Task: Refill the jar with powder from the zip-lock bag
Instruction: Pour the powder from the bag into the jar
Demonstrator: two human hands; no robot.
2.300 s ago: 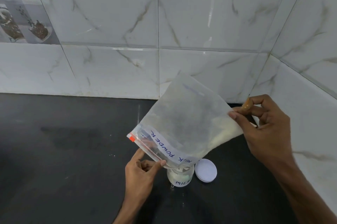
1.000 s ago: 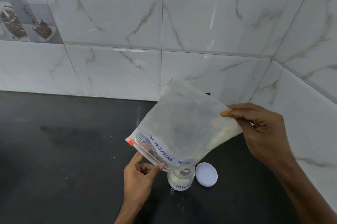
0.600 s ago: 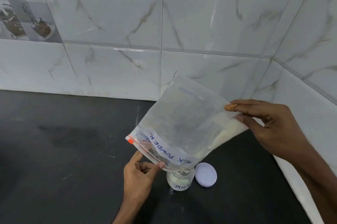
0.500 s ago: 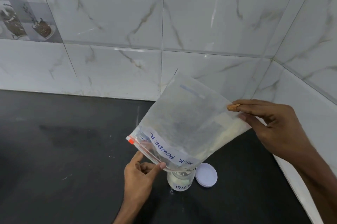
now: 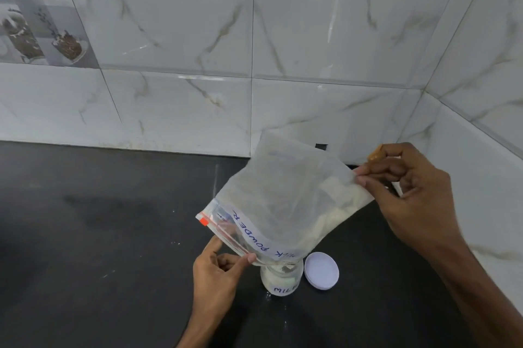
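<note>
A clear zip-lock bag labelled "MILK POWDER" is tipped mouth-down over a small glass jar that stands on the black counter and holds pale powder. My left hand pinches the bag's zip edge just left of the jar's mouth. My right hand pinches the raised bottom corner of the bag, up and to the right. Pale powder lies along the bag's lower right side. The jar's mouth is hidden behind the bag's opening.
The jar's white lid lies flat on the counter just right of the jar. Marble-tiled walls close the back and right sides. A few white specks dot the counter.
My right hand went from resting flat fingers on the bag's upper edge to pinching its corner. The bag's raised end dropped slightly. The left hand and the jar stayed put.
</note>
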